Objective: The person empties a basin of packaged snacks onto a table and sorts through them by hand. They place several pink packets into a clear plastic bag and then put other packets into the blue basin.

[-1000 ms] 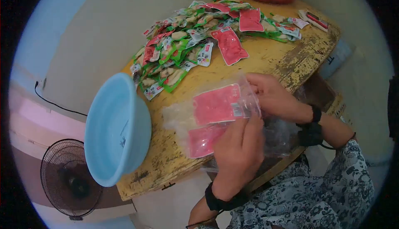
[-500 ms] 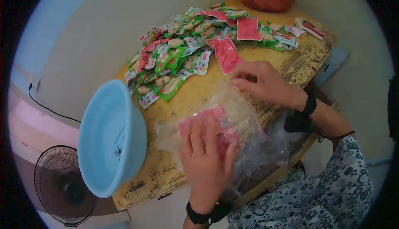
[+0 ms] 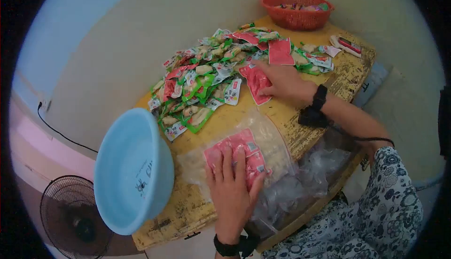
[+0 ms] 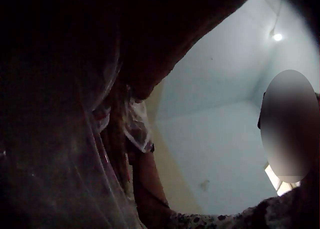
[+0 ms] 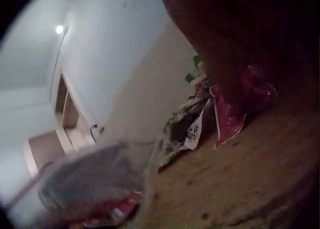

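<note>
Fingers spread, the left hand (image 3: 231, 200) rests flat on a clear plastic bag (image 3: 275, 139) on the yellow table, over the red packets (image 3: 242, 139) inside it. Farther back, the right hand (image 3: 289, 85) grips a loose red packet (image 3: 256, 81) beside the heap, fingertips at its upper end and thumb at its right edge. In the right wrist view that red packet (image 5: 229, 114) is partly covered by the dark hand. Dark plastic and skin fill much of the left wrist view.
A heap of green and white snack packets (image 3: 202, 78) lies at the back. The blue basin (image 3: 164, 169) stands at the left, a red basket (image 3: 296, 19) at the far back. Clear plastic bags (image 3: 300, 179) lie in an open drawer at the front.
The right hand has let go of the bag's edge and moved away to the loose red packet. The left hand has gone from pinching the bag to lying spread on it.
</note>
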The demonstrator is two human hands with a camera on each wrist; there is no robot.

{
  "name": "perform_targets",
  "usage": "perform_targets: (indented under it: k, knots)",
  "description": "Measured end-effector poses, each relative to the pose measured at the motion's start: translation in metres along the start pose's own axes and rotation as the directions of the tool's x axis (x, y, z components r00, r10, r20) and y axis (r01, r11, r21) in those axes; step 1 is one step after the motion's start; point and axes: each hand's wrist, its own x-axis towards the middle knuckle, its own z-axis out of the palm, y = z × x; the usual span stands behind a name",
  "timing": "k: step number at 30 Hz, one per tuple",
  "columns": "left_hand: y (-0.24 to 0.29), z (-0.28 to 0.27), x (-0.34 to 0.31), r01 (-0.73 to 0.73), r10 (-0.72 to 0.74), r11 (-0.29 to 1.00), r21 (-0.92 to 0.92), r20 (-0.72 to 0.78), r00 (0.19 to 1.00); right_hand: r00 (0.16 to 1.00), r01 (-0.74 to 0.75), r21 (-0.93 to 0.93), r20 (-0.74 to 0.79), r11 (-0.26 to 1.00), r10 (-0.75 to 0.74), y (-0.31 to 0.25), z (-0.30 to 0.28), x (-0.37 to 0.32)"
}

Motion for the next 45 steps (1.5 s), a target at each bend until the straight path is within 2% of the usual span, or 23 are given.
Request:
perform_targets:
  k: [1,2,4,7,10,11,13,14,17,19,20,21,23,24,27,30,33,36,38,39,41,43,45]
  knots:
    - [0.001,-0.002,-0.001,0.01,-0.01,1.0,0.004,0.023,1.0,0.996,0.033,0.055,-0.079,0.998,-0.028,0.005,0.005,-0.002]
    - [0.001,-0.003,-0.002,0.022,-0.022,1.0,0.008,0.046,0.999,0.998,-0.06,0.219,-0.011,0.974,0.064,0.012,0.007,-0.005]
    - [0.0,-0.001,-0.002,0.015,-0.015,0.999,-0.044,-0.013,1.0,0.964,-0.263,0.5,0.17,0.825,0.204,0.008,-0.008,-0.008]
    - [-0.001,-0.001,-0.003,0.005,-0.029,0.981,-0.194,-0.123,0.992,0.902,-0.432,0.659,0.337,0.616,0.271,0.006,-0.025,-0.017]
    - [-0.005,0.0,-0.014,0.008,-0.108,0.939,-0.344,-0.275,0.955,0.928,-0.361,0.746,0.227,0.56,0.295,0.01,-0.029,-0.031]
    - [-0.007,0.0,-0.017,0.007,-0.145,0.922,-0.386,-0.329,0.933,0.931,-0.322,0.806,0.175,0.497,0.32,0.008,-0.032,-0.037]
    - [-0.005,-0.017,-0.022,-0.014,-0.138,0.914,-0.406,-0.344,0.929,0.922,-0.226,0.901,0.075,0.369,0.38,-0.012,-0.05,-0.051]
    - [-0.001,-0.025,-0.024,-0.024,-0.136,0.909,-0.416,-0.35,0.927,0.913,-0.235,0.909,0.086,0.344,0.398,-0.022,-0.058,-0.059]
    - [0.023,-0.031,-0.024,-0.002,-0.33,0.583,-0.812,-0.239,0.913,0.895,-0.282,0.923,0.155,0.262,0.419,-0.06,-0.079,-0.085]
    - [0.044,-0.038,-0.013,-0.011,-0.351,0.38,-0.925,-0.155,0.923,0.89,-0.343,0.916,0.246,0.208,0.384,-0.088,-0.086,-0.105]
    - [0.052,-0.04,-0.007,-0.015,-0.354,0.269,-0.963,-0.113,0.928,0.899,-0.339,0.934,0.288,0.11,0.331,-0.099,-0.084,-0.113]
    - [0.058,-0.04,-0.003,0.008,-0.37,0.243,-0.97,-0.085,0.925,0.906,-0.339,0.941,0.323,0.01,0.273,-0.107,-0.082,-0.122]
    - [0.066,-0.041,0.001,0.053,-0.402,0.191,-0.98,-0.029,0.915,0.939,-0.268,0.963,0.262,-0.001,0.222,-0.117,-0.064,-0.142]
    - [0.065,-0.04,0.0,0.076,-0.43,0.202,-0.976,-0.018,0.902,0.954,-0.231,0.973,0.229,-0.01,0.195,-0.118,-0.058,-0.147]
    - [0.055,-0.035,-0.009,0.125,-0.467,0.252,-0.96,-0.007,0.884,0.961,-0.274,0.96,0.271,0.05,0.06,-0.108,-0.062,-0.155]
    - [0.053,-0.037,-0.019,0.181,-0.407,0.328,-0.927,0.034,0.913,0.925,-0.307,0.938,0.333,-0.161,0.181,-0.096,-0.075,-0.151]
    - [0.057,-0.042,-0.026,0.27,-0.343,0.376,-0.887,0.137,0.929,0.916,-0.372,0.928,0.37,-0.012,0.156,-0.086,-0.085,-0.157]
    - [0.061,-0.039,-0.024,0.28,-0.298,0.398,-0.873,0.165,0.94,0.869,-0.494,0.822,0.481,0.283,0.118,-0.079,-0.101,-0.163]
    - [0.061,-0.039,-0.02,0.275,-0.28,0.442,-0.854,0.159,0.947,0.912,-0.409,0.852,0.373,0.327,0.168,-0.076,-0.102,-0.171]
    - [0.065,-0.037,-0.018,0.265,-0.331,0.433,-0.862,0.122,0.936,0.929,-0.366,0.862,0.319,0.351,0.186,-0.075,-0.102,-0.174]
    - [0.075,-0.031,-0.008,0.244,-0.436,0.418,-0.875,0.043,0.899,0.892,-0.363,0.864,0.212,0.35,0.4,-0.07,-0.106,-0.176]
    - [0.075,-0.031,0.001,0.194,-0.396,0.697,-0.69,-0.145,0.907,0.807,-0.37,0.876,0.137,0.311,0.574,-0.062,-0.11,-0.176]
    - [0.076,-0.027,0.01,0.156,-0.296,0.881,-0.448,-0.264,0.918,0.693,-0.374,0.897,0.103,0.234,0.713,-0.048,-0.118,-0.176]
